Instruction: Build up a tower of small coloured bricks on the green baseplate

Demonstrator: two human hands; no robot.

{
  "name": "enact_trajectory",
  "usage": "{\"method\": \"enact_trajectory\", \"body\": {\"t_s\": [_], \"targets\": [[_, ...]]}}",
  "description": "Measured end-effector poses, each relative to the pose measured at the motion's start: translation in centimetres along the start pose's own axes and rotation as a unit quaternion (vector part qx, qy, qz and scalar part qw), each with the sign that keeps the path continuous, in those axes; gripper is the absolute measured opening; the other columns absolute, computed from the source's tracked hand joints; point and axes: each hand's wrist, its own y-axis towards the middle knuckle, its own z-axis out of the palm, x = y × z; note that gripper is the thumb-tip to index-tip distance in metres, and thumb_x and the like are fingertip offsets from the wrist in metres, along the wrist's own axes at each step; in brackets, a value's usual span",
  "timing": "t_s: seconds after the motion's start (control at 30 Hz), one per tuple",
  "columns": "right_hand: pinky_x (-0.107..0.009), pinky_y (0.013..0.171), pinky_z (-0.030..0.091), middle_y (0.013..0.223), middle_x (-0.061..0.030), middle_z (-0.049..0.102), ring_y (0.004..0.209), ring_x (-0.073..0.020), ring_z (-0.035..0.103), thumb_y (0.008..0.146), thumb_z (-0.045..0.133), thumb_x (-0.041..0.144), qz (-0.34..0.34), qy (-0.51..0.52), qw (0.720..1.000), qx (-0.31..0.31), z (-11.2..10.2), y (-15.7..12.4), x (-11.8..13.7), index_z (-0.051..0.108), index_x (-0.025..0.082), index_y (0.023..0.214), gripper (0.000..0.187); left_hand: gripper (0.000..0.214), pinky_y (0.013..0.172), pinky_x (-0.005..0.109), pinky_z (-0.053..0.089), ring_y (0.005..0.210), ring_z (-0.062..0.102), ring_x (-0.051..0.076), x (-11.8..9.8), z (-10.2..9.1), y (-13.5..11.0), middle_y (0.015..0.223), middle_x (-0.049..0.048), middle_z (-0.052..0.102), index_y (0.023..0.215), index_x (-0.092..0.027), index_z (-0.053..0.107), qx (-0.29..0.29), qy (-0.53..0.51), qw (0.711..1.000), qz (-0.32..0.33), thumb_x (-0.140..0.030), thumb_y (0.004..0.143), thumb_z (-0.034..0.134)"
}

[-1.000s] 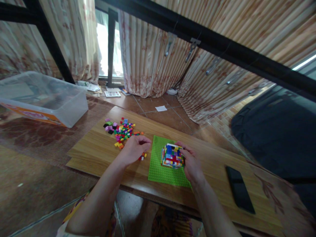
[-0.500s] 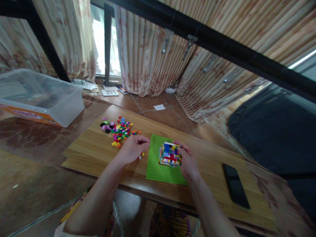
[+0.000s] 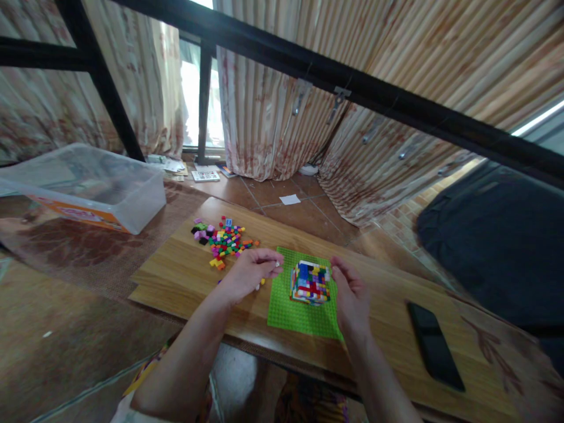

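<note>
A small white toy brick [image 3: 277,264] is pinched between the thumb and fingertips of my left hand [image 3: 250,273], over the left edge of the green baseplate [image 3: 286,320]. On the baseplate stands a boxy, many-coloured brick build [image 3: 311,283], its upper face uneven. My right hand [image 3: 352,294] is just right of the build, thumb and fingers apart; whether a fingertip touches the build I cannot tell. Several loose bricks [image 3: 227,239] lie in a pile beyond my left hand. A couple of small bricks [image 3: 263,282] lie beside it, partly hidden.
The wooden board [image 3: 176,276] carries all of this, with a black phone [image 3: 435,345] at its right. A clear plastic bin [image 3: 145,200] sits at the far left. A black metal bar [image 3: 273,54] crosses above, in front of patterned curtains [image 3: 259,123].
My left hand has come up to the baseplate's edge, and a white brick now shows in its fingers. My right hand has moved back from the build, its fingers opening. The view has shifted slightly.
</note>
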Motion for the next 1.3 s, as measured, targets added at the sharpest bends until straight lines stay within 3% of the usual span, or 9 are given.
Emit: {"method": "enact_trajectory", "body": {"t_s": [0.1, 0.27, 0.4, 0.6, 0.77, 0.9, 1.07, 1.3], "targets": [[-0.039, 0.084, 0.052, 0.102, -0.0083, 0.070, 0.091, -0.0206, 0.065, 0.086, 0.058, 0.041, -0.065, -0.062, 0.995, 0.033, 0.5, -1.5, 2.1, 0.069, 0.020, 0.104, 0.029, 0.027, 0.079, 0.028, 0.052, 0.075, 0.067, 0.012, -0.1, 0.1, -0.2, 0.081, 0.0018, 0.071, 0.087, -0.013, 0.070, 0.024, -0.039, 0.999, -0.003, -0.023, 0.063, 0.079], [-0.039, 0.092, 0.049, 0.110, -0.0063, 0.066, 0.105, -0.0205, 0.060, 0.091, 0.054, 0.033, -0.203, -0.155, 0.958, 0.128, 2.6, -3.6, 4.6, 0.071, 0.027, 0.102, 0.021, 0.036, 0.079, 0.027, 0.052, 0.076, 0.067, 0.011, -0.1, 0.5, -0.5, 0.089, 0.0033, 0.073, 0.095, -0.014, 0.070, 0.084, -0.071, 0.994, -0.010, -0.022, 0.063, 0.082], [-0.041, 0.094, 0.048, 0.111, -0.0058, 0.065, 0.107, -0.0210, 0.058, 0.092, 0.054, 0.032, -0.236, -0.188, 0.942, 0.145, 3.5, -3.9, 4.7, 0.072, 0.029, 0.103, 0.021, 0.041, 0.077, 0.025, 0.051, 0.074, 0.067, 0.011, -0.3, 0.7, -0.8, 0.087, 0.0036, 0.073, 0.102, -0.015, 0.068, 0.132, -0.077, 0.988, -0.021, -0.021, 0.064, 0.081], [-0.040, 0.089, 0.050, 0.107, -0.0059, 0.066, 0.103, -0.0216, 0.059, 0.091, 0.058, 0.029, -0.287, -0.222, 0.921, 0.143, 3.1, -4.4, 4.5, 0.072, 0.030, 0.103, 0.019, 0.043, 0.071, 0.024, 0.049, 0.070, 0.066, 0.011, 0.0, 0.7, -0.8, 0.084, 0.0040, 0.073, 0.103, -0.015, 0.067, 0.152, -0.049, 0.987, -0.028, -0.020, 0.062, 0.081], [-0.039, 0.085, 0.051, 0.100, -0.0052, 0.068, 0.096, -0.0209, 0.061, 0.089, 0.061, 0.028, -0.296, -0.243, 0.913, 0.138, 1.9, -5.5, 3.6, 0.072, 0.028, 0.096, 0.013, 0.045, 0.063, 0.023, 0.047, 0.060, 0.061, 0.009, 1.1, 1.0, -0.8, 0.073, 0.0023, 0.071, 0.106, -0.013, 0.066, 0.191, 0.025, 0.981, -0.021, -0.031, 0.068, 0.079], [-0.038, 0.088, 0.051, 0.098, -0.0050, 0.068, 0.095, -0.0205, 0.062, 0.089, 0.061, 0.028, -0.268, -0.224, 0.929, 0.124, 0.9, -6.3, 3.1, 0.072, 0.027, 0.093, 0.012, 0.046, 0.063, 0.025, 0.048, 0.058, 0.060, 0.011, 1.5, 1.6, -1.1, 0.066, 0.0007, 0.068, 0.105, -0.014, 0.067, 0.205, 0.049, 0.977, -0.034, -0.040, 0.069, 0.078], [-0.037, 0.090, 0.050, 0.100, -0.0050, 0.069, 0.098, -0.0205, 0.062, 0.088, 0.062, 0.030, -0.235, -0.206, 0.943, 0.114, 0.7, -6.8, 3.2, 0.072, 0.027, 0.090, 0.011, 0.040, 0.064, 0.024, 0.048, 0.060, 0.060, 0.010, 1.1, 1.9, -1.3, 0.070, 0.0009, 0.069, 0.099, -0.015, 0.069, 0.239, 0.026, 0.970, -0.030, -0.039, 0.069, 0.079], [-0.033, 0.087, 0.051, 0.099, -0.0045, 0.068, 0.096, -0.0175, 0.064, 0.089, 0.060, 0.025, -0.233, -0.184, 0.949, 0.105, 1.0, -6.7, 3.5, 0.071, 0.025, 0.093, 0.012, 0.042, 0.062, 0.023, 0.045, 0.059, 0.057, 0.009, 1.2, 1.8, -0.9, 0.067, -0.0004, 0.067, 0.100, -0.013, 0.069, 0.227, 0.026, 0.973, -0.021, -0.037, 0.068, 0.080]]}}
